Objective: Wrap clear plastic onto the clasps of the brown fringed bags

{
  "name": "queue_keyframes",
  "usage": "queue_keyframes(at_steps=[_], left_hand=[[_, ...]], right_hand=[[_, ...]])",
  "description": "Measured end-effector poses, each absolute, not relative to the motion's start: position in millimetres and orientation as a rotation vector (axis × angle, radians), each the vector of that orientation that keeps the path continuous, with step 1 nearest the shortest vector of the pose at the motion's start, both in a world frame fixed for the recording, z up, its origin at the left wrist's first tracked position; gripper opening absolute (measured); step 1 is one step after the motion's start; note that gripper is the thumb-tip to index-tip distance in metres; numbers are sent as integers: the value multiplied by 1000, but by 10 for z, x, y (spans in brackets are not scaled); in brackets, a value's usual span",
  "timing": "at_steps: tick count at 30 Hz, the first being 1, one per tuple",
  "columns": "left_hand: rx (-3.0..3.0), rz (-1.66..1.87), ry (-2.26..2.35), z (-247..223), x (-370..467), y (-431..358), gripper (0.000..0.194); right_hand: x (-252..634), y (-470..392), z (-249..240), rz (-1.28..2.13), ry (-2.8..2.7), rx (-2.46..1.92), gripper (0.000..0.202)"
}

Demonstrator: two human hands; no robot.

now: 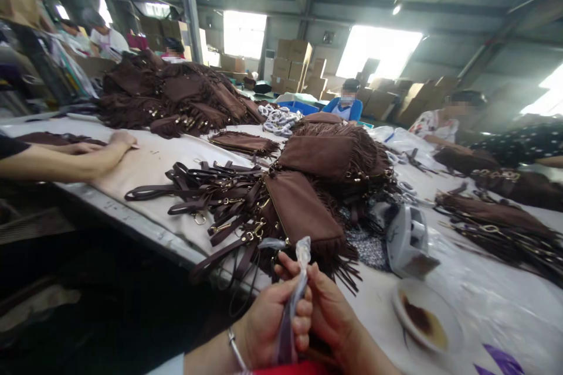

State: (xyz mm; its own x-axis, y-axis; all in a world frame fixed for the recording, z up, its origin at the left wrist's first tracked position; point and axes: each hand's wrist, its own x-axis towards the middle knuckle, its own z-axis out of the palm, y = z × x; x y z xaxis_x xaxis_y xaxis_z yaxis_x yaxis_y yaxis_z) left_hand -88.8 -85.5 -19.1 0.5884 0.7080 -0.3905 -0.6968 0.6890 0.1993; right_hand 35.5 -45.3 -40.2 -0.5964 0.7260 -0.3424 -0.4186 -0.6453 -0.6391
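My left hand is wrapped round a brown strap in clear plastic, whose bunched end sticks up above my fingers. Beside it, my right hand is closed on the same wrapped strap near its upper end; some of its fingers are hidden. Just beyond lies a brown fringed pouch with a zip along one edge. Dark wrist straps with gold clasps spread out to its left. Another fringed pouch rests on the stack behind.
A large heap of brown pouches stands at the back left. To the right are a white tape dispenser, a stained dish and plastic sheeting. A co-worker's arm reaches across the table's left side. Other people sit farther back.
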Motion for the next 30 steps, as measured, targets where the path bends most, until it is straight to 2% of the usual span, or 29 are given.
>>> queue_keyframes(at_steps=[3,8,12,15,18,20,23,25,27,30], left_hand=[[319,951,814,-181,-816,-883,31],[1028,1003,1327,-132,-728,-892,27],[1371,1122,1428,-153,-717,-881,24],[1206,1025,1361,-219,-688,-888,30],[921,891,1252,-278,-660,-903,37],[939,862,1254,-258,-692,-887,40],[1262,943,1393,-96,-863,-742,38],[1404,1137,1515,55,-1019,-544,31],[1303,1277,1637,163,-1141,-301,28],[934,1139,1657,174,-1172,17,33]], right_hand=[[510,-451,-344,2272,-682,-777,64],[635,-364,-294,1928,-951,-1071,40],[550,-260,-185,1640,-1272,-1288,30],[477,-217,-166,1627,-1211,-1284,30],[452,-205,-229,1748,-1080,-1162,30],[467,-199,-287,1807,-1004,-1111,33],[529,-182,-344,1797,-1013,-1081,37],[587,-177,-344,1780,-1090,-1051,40],[643,-192,-316,1801,-1167,-1032,48],[710,-242,-267,1749,-1323,-1075,51]])
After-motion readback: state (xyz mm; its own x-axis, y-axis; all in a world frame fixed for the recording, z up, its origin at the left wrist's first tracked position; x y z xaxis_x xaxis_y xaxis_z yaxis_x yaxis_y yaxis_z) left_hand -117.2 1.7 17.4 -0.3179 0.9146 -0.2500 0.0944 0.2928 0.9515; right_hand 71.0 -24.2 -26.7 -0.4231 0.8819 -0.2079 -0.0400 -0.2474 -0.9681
